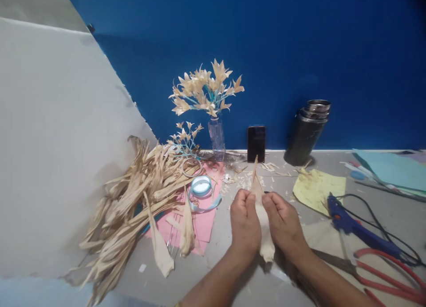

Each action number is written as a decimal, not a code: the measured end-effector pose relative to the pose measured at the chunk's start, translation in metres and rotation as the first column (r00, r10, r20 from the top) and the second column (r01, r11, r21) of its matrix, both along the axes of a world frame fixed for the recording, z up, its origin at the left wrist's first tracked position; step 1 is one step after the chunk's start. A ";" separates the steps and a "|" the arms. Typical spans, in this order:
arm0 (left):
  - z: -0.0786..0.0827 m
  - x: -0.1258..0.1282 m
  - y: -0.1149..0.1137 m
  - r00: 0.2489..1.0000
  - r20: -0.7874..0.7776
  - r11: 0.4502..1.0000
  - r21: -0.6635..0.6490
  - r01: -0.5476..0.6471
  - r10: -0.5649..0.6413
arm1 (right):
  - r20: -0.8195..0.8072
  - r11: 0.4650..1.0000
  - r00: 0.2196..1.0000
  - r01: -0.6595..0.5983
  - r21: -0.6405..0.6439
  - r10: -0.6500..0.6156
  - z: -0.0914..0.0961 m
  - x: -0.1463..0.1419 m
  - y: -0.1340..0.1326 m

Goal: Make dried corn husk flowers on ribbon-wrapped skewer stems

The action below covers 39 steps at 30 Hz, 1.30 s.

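Observation:
Between my two hands a pale dried corn husk (pixel 264 222) is held upright, its narrow tip pointing away from me and its wide end toward me. My left hand (pixel 245 218) pinches its left edge, fingers curled and thumb on top. On the opposite edge my right hand (pixel 282 220) grips in the same way. A large pile of dried corn husks (pixel 133 209) lies to the left. Two loose husks rest at its near side, partly over pink paper (pixel 203 222). A roll of light blue tape (pixel 201 186) sits on that paper.
Husk flowers stand in a clear bottle (pixel 217 138) at the back, beside a phone (pixel 256 143) and a dark flask (pixel 308 131). To the right are yellow paper (pixel 316 189), a blue glue gun (pixel 362 236) with its cord, and red-handled scissors (pixel 392 276). Husk scraps litter the table.

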<state>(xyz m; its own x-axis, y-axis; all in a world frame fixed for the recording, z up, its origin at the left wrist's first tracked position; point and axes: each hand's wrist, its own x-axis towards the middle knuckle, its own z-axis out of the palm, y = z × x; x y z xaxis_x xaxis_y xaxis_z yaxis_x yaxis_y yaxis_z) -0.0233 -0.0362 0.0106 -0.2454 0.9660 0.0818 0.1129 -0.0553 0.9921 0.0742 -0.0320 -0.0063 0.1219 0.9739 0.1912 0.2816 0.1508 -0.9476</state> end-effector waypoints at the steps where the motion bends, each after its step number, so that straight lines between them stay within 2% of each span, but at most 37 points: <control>1: -0.001 -0.001 0.001 0.999 0.045 1.000 -0.018 0.014 -0.013 | -0.033 1.000 0.999 -0.012 -0.027 0.011 -0.001 0.000 0.000; 4: -0.004 -0.003 0.001 0.986 0.166 0.998 -0.051 0.046 -0.037 | -0.089 0.996 0.995 -0.041 -0.083 0.033 -0.002 0.000 0.001; 9: -0.005 -0.005 -0.001 0.998 0.048 0.999 0.024 -0.032 0.031 | 0.045 1.000 0.999 0.011 -0.006 -0.011 -0.001 -0.001 0.001; 12: -0.007 -0.006 -0.002 1.000 -0.014 0.998 0.062 -0.017 0.018 | 0.080 1.000 0.997 0.012 0.026 -0.014 0.000 -0.002 0.002; 16: -0.008 -0.006 -0.001 0.998 0.056 0.999 0.019 -0.028 0.027 | 0.069 0.997 0.996 0.053 0.061 -0.057 0.001 -0.003 0.003; 19: -0.006 -0.006 0.000 0.993 0.116 0.999 -0.029 0.025 -0.022 | 0.095 0.998 0.995 0.034 0.044 -0.038 -0.002 -0.002 0.002; 21: -0.002 -0.008 0.002 0.995 0.091 0.999 -0.012 0.051 -0.050 | 0.136 0.999 0.990 0.020 0.044 -0.025 -0.005 -0.002 0.001; 25: 0.002 -0.013 0.008 0.997 0.039 0.997 0.023 -0.070 0.070 | 0.182 0.998 0.983 -0.046 0.050 0.036 -0.011 -0.004 -0.005; 28: 0.000 -0.015 0.010 0.991 0.049 0.991 0.042 -0.125 0.122 | 0.133 0.992 0.984 -0.125 0.024 0.120 -0.011 -0.006 -0.009; 31: -0.003 -0.011 0.006 0.998 0.004 0.996 0.069 -0.063 0.063 | 0.010 0.981 0.981 -0.193 0.005 0.193 -0.006 -0.006 -0.009; 35: -0.005 -0.004 0.002 0.999 -0.048 0.996 0.088 -0.016 0.020 | -0.062 0.995 0.993 -0.096 -0.001 0.096 -0.001 -0.002 -0.003; 39: -0.009 -0.001 0.003 0.981 0.189 0.999 -0.013 0.053 -0.050 | -0.068 0.997 0.995 -0.072 -0.021 0.071 -0.004 -0.002 -0.001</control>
